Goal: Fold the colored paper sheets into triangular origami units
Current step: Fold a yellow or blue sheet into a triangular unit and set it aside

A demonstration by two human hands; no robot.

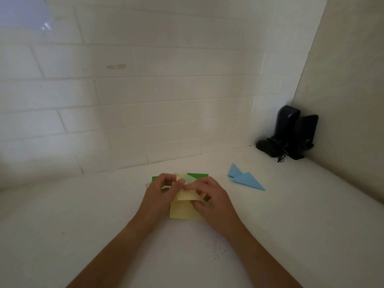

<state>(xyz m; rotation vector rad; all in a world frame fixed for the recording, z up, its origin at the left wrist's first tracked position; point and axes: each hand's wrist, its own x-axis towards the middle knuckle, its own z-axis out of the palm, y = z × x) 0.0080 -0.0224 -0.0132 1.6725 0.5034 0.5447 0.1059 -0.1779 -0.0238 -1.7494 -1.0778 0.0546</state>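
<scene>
A pale yellow paper sheet, partly folded, is held just above the white table at the centre. My left hand pinches its upper left part between thumb and fingers. My right hand pinches its right side, fingertips meeting the left thumb at the fold. Under and behind the hands lies a small stack of sheets, with a green sheet showing at the top. Two folded blue triangular units lie on the table to the right, overlapping at one corner.
A white tiled wall rises just behind the stack. A plain wall closes the right side. Two black speakers with a tangled cable stand in the far right corner. Small dark specks dot the white table near my right forearm.
</scene>
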